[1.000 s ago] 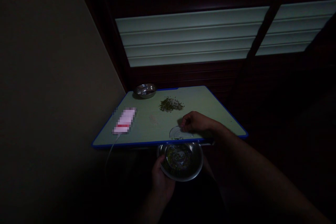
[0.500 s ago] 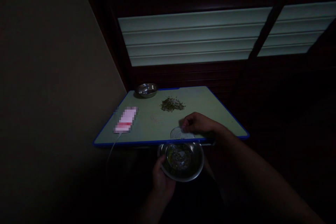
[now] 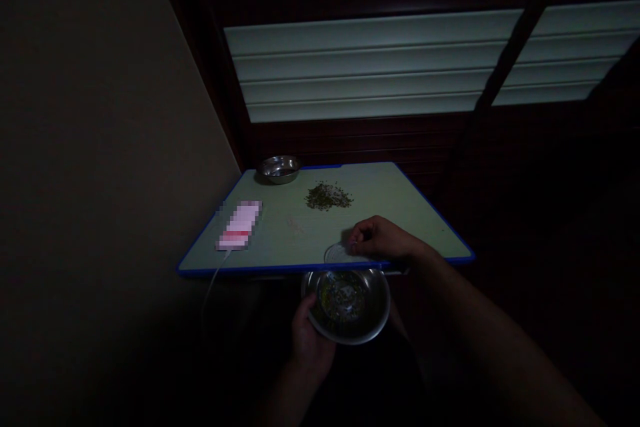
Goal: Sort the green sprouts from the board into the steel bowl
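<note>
Left hand: my left hand (image 3: 313, 340) grips the steel bowl (image 3: 377, 320), thumb over its rim, just below the counter's (image 3: 400, 193) front edge.
Bowl: green-yellow bits (image 3: 343, 297) inside.
Pale disc: (image 3: 336, 254) at that edge, directly above the bowl; dark bits along its front no longer show, perhaps dropped into the bowl.
Right hand: my right hand (image 3: 383, 238) is curled at the disc, fingertips nearly together; I cannot tell whether they pinch anything.
Phone: (image 3: 241, 223) left, cable attached.
Grain pile: (image 3: 327, 197) beyond my hands.
Small steel bowl: (image 3: 280, 178) far left corner.
</note>
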Demonstrator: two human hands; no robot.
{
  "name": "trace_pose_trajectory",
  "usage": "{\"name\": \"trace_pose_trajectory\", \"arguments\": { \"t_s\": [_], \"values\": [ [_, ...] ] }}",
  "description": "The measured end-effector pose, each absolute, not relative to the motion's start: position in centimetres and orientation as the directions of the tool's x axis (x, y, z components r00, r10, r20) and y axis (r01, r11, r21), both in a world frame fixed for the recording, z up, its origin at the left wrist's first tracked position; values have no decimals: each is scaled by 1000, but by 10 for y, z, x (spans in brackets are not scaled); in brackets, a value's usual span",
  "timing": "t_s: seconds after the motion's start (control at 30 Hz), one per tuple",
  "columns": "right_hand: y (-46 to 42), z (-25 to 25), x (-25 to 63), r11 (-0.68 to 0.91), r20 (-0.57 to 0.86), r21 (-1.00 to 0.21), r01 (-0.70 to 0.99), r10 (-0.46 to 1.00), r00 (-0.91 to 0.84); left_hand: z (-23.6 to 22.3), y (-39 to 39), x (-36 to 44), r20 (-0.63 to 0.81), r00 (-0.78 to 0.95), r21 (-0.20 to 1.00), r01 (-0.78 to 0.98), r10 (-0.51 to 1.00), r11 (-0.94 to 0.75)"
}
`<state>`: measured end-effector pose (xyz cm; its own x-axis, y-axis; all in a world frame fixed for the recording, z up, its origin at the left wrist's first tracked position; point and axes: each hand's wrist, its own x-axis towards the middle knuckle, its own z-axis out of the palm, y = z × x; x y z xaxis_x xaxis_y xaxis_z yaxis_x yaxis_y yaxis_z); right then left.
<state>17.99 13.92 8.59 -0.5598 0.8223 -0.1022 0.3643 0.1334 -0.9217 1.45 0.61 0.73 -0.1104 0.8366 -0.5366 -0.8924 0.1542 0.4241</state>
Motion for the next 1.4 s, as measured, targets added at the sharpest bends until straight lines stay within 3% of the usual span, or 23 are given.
{"name": "trace_pose_trajectory", "arguments": {
  "t_s": [0.43,0.73,1.03,1.17,1.3,1.4],
  "values": [
    [140,88,180,117,-105,-929,350,824,-556,7,5,14,-542,-100,411,-897,834,160],
    [158,89,181,92,-3,-975,204,906,-424,3,5,15,-536,-86,404,-900,839,166],
    [205,88,173,378,275,-819,432,919,-283,7,4,15,-554,-95,400,-902,827,165],
    [206,74,175,422,336,-741,523,907,-256,6,4,15,-556,-93,406,-897,826,173],
    [204,66,177,414,318,-740,531,910,-266,5,3,15,-555,-79,409,-893,828,189],
    [203,68,178,389,346,-760,521,920,-182,5,1,14,-570,-87,413,-890,817,194]
  ]
}}
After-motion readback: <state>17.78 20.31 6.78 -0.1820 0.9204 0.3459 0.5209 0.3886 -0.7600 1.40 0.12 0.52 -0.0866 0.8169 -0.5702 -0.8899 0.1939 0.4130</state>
